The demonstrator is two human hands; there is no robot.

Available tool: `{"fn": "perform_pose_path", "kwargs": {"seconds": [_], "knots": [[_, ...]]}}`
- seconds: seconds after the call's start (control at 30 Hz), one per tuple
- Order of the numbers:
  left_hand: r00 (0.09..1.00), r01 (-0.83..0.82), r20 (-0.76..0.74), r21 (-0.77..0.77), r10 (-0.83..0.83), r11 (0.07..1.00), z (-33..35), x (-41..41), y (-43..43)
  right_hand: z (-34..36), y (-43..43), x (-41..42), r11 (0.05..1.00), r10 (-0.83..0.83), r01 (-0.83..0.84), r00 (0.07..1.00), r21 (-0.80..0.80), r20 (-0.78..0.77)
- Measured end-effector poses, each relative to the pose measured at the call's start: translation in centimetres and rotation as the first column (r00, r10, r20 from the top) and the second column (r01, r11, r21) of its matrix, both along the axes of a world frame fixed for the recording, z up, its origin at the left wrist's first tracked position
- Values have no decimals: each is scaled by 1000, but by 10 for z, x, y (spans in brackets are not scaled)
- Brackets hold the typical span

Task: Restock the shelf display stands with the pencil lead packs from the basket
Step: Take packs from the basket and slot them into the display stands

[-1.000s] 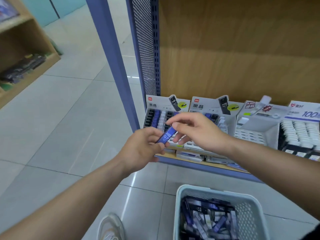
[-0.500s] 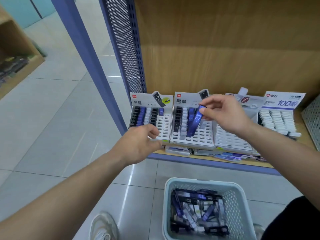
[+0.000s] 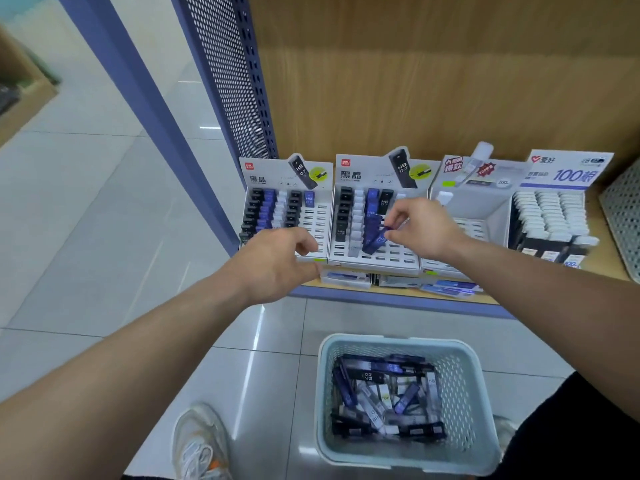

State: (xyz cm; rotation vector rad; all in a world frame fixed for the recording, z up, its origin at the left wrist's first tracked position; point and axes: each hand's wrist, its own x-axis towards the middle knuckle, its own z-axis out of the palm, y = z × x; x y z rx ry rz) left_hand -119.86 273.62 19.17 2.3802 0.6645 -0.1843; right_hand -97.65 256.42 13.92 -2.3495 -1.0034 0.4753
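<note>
My right hand (image 3: 420, 228) pinches a blue lead pack (image 3: 375, 241) by its top end, the pack's lower end in the blue column of the second display stand (image 3: 374, 261). My left hand (image 3: 277, 261) hovers with loosely curled fingers in front of the first display stand (image 3: 317, 216) and holds nothing that I can see. Both stands carry columns of black, blue and white packs. A pale blue basket (image 3: 464, 393) on the floor below holds several mixed lead packs (image 3: 381, 396).
Two more stands sit to the right: a mostly bare grey stand (image 3: 481, 209) and a white-pack stand (image 3: 550, 216). Flat boxes (image 3: 346, 277) lie along the shelf's front edge. A blue upright post (image 3: 145, 109) and perforated panel stand left. My shoe (image 3: 201, 445) is beside the basket.
My right hand took the blue pack from my left hand, carried it to the second stand and lowered it into the blue column. My left hand stayed near the first stand.
</note>
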Motion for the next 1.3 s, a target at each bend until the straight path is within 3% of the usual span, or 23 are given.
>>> {"fn": "perform_pose_path", "kwargs": {"seconds": [0.53,0.77,1.17,1.3], "knots": [[999,35,-4,12,-35,999,3,-3,0,-4,0,-6,994,55,-54,998,-100,9],[999,43,-2,-7,-43,999,4,-7,-3,-12,12,-11,998,28,-28,1000,-65,4],[992,123,-43,43,-121,991,1,-11,-14,2,-4,-20,985,19,-1,995,-173,100],[967,232,-127,90,-219,969,-11,-10,-36,13,-47,-22,950,93,-72,994,-305,57]]}}
